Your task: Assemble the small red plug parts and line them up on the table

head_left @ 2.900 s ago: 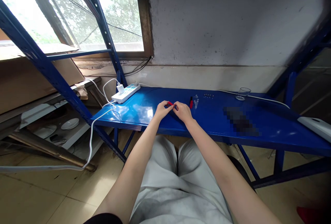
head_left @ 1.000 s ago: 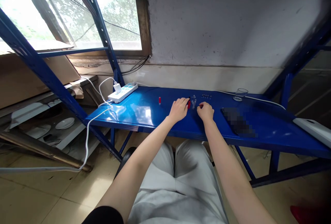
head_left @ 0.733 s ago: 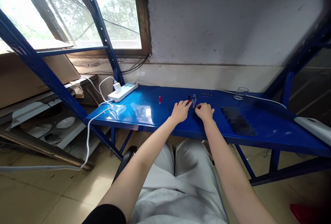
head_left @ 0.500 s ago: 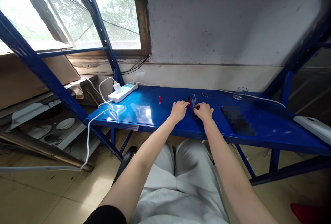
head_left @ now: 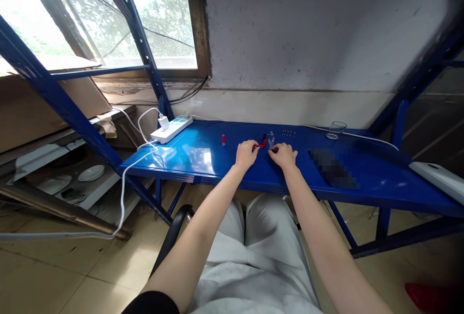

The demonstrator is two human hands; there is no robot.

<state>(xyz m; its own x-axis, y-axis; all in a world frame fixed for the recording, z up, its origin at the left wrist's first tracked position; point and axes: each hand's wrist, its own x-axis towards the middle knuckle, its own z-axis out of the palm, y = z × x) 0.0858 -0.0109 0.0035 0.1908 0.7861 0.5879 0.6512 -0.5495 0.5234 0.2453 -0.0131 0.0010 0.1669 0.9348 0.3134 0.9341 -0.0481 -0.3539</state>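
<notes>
My left hand (head_left: pixel 247 154) is closed in a pinch on the near end of a small red piece (head_left: pixel 262 145). A black piece (head_left: pixel 264 137) stands right behind the red one; whether the two are joined I cannot tell. Beside them is a small group of clear plastic pieces (head_left: pixel 271 142). At the near side of that group, my right hand (head_left: pixel 285 155) has its thumb and fingers drawn together, and a dark spot shows between them, too small to name. Off to the left, a small red-and-white tube (head_left: pixel 223 139) stands apart on the blue table (head_left: pixel 174 159).
Several tiny metal bits (head_left: pixel 289 133) lie behind my right hand. Further right are a clear glass (head_left: pixel 336 130), a blurred dark flat object (head_left: pixel 333 168) and a white device (head_left: pixel 440 178). A white power strip (head_left: pixel 172 129) with cables sits at the table's left end.
My left hand has drawn back slightly to the left, and more of the red piece shows at its fingertips. My right hand has shifted very slightly left beside the clear pieces.
</notes>
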